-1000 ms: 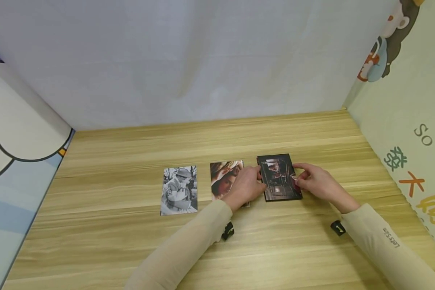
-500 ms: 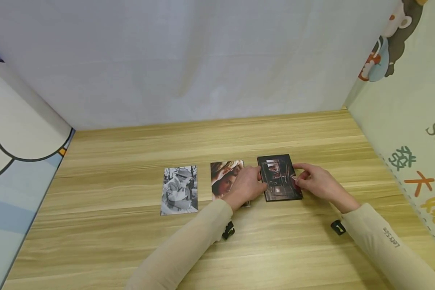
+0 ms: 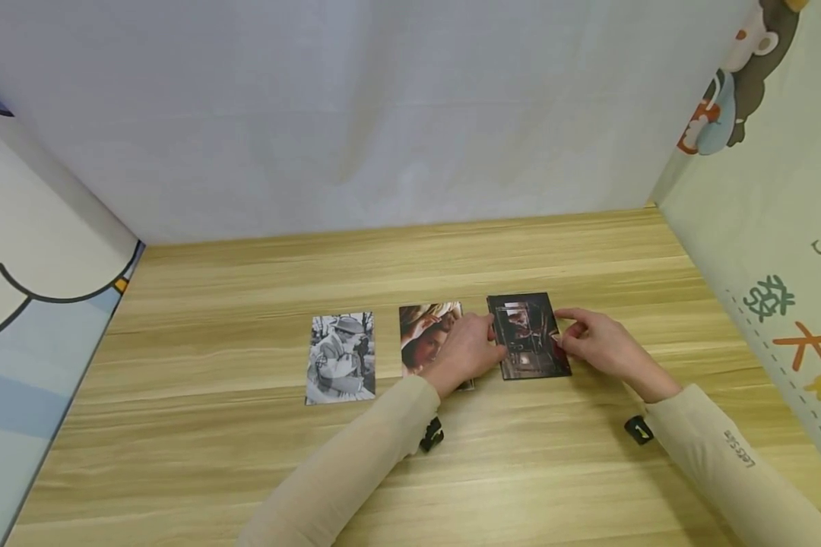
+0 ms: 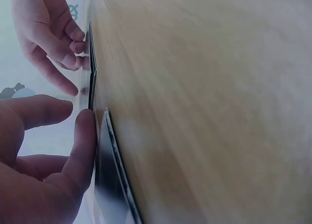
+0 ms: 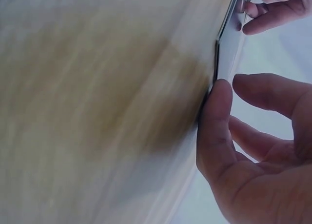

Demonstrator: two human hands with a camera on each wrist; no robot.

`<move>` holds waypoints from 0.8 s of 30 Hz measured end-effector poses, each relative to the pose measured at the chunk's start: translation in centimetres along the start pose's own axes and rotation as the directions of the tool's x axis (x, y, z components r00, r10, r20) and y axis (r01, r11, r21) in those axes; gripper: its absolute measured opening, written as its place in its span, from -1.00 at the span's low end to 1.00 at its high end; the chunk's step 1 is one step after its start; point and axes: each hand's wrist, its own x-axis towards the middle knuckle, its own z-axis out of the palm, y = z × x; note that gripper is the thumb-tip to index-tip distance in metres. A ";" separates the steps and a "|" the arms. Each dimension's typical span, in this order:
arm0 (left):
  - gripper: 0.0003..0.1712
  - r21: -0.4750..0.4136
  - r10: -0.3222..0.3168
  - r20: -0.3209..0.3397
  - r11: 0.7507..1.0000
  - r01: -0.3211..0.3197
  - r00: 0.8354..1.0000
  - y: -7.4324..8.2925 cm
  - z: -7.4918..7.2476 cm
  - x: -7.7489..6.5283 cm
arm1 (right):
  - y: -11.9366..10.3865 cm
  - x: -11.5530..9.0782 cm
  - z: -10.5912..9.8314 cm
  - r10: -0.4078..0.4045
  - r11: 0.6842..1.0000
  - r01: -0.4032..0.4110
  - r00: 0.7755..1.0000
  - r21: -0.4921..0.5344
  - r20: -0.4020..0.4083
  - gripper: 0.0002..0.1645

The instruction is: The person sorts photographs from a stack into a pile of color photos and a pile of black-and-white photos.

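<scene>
A dark photo card stack (image 3: 530, 342) lies on the wooden table between my hands, its thin layered edge showing in the left wrist view. My left hand (image 3: 467, 348) touches its left edge with thumb and fingertips, the forearm coming over the middle photo. On the other side, my right hand (image 3: 598, 346) rests its thumb and a fingertip against the right edge. Neither hand pinches the cards between its own fingers. The colour photo (image 3: 424, 334) of a face is partly covered by my left hand. Farther left lies a black-and-white photo (image 3: 340, 358).
The wooden table (image 3: 246, 281) meets a pale cloth backdrop (image 3: 383, 137) behind. Printed panels stand at both sides, the right panel (image 3: 759, 228) carrying lettering. A black strap piece (image 3: 432, 434) shows beside the left sleeve, another black strap piece (image 3: 638, 430) beside the right.
Both hands stay at the edges of the dark photo card stack, with hardly any movement. The whole view has shifted very slightly.
</scene>
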 end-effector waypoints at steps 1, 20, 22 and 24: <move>-0.35 -0.007 0.001 0.003 1.000 -0.001 1.000 0.0 -0.1 -0.1 | -0.1 0.0 0.0 0.002 1.000 -0.002 1.000 0.004 0.000 -0.32; -0.46 -0.302 0.000 -0.082 0.953 -0.025 0.997 0.3 -1.4 -2.8 | -2.0 -1.7 -0.2 -0.010 0.996 0.019 0.994 0.091 -0.104 -0.38; -0.48 -0.314 0.014 -0.119 0.948 -0.051 0.993 0.3 -1.8 -3.2 | -2.3 -1.8 -0.1 -0.010 0.995 0.021 0.993 0.097 -0.117 -0.39; -0.48 -0.311 0.030 -0.152 0.947 -0.077 0.988 0.3 -2.1 -3.6 | -2.6 -1.9 0.0 -0.017 0.994 0.030 0.991 0.103 -0.131 -0.40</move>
